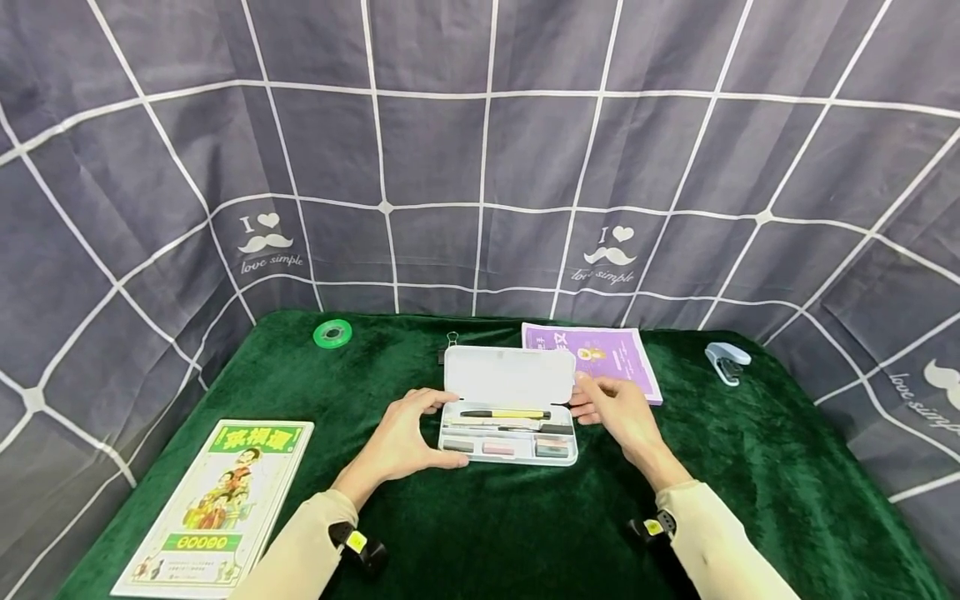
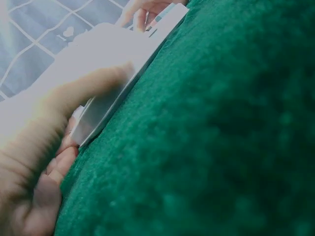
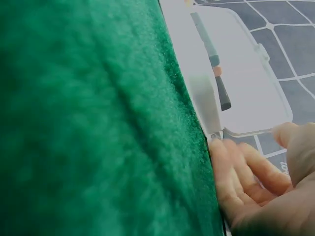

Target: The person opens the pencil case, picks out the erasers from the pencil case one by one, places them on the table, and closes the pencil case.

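Sleeves of the person nearest | left hand (image 1: 408, 437) holds left end of white plastic pencil case (image 1: 510, 406), thumb at the hinge corner | right hand (image 1: 617, 414) touches right end, fingers loosely curved — grip unclear | case lies centre of green velvet cloth (image 1: 750, 467), long axis left–right, between both hands, lid open | yellow pen (image 1: 504, 413) and erasers inside — smooth, rigid.
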`<move>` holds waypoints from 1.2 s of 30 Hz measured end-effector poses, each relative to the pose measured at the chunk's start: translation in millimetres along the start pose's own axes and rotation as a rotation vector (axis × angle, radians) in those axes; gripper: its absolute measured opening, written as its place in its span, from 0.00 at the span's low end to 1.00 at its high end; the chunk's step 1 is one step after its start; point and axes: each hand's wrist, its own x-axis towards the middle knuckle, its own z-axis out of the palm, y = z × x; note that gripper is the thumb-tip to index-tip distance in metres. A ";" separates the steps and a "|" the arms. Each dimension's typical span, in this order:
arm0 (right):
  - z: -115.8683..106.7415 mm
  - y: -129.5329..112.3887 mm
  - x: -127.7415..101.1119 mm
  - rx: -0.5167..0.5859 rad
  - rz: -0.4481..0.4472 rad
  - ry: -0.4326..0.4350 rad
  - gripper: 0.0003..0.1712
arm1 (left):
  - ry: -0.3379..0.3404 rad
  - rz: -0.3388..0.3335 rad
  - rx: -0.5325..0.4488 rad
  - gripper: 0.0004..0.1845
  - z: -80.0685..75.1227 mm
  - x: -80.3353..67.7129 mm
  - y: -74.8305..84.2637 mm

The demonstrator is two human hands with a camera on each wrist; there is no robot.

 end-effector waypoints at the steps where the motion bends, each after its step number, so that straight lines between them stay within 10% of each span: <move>1: -1.9 -1.0 -1.6 -0.022 -0.035 0.016 0.29 | -0.002 -0.002 -0.004 0.47 -0.7 -0.1 0.1; 7: -16.9 -6.2 -9.5 -0.073 -0.311 0.088 0.13 | -0.007 -0.005 -0.006 0.47 -3.4 -0.5 -0.8; 12: -19.6 -7.7 -14.9 -0.016 -0.466 -0.036 0.16 | -0.003 -0.017 -0.013 0.46 -4.0 -1.0 -1.4; 21: -8.8 3.4 -18.6 -0.095 -0.520 -0.264 0.18 | 0.002 -0.024 -0.019 0.46 0.4 0.4 -2.5; 29: -6.0 3.2 -19.1 -0.397 -0.600 -0.314 0.15 | 0.003 -0.021 -0.016 0.46 0.3 1.2 -1.2; 36: -5.6 -3.1 -18.3 -0.454 -0.602 -0.344 0.17 | -0.005 -0.024 -0.009 0.46 0.8 1.3 -3.2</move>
